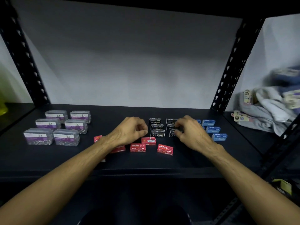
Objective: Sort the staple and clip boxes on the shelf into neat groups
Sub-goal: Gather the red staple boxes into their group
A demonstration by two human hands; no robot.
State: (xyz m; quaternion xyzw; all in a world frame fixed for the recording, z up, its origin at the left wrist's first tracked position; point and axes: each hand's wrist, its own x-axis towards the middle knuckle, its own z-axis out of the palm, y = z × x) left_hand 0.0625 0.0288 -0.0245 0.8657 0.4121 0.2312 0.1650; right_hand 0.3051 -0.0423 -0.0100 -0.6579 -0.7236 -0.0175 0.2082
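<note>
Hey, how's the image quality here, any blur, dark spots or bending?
Head view: dim overall, the shelf nearly black; the cloth pile at right is smeared by blur; the shelf posts splay outward from wide-angle distortion; labels on the black staple boxes stay readable.
</note>
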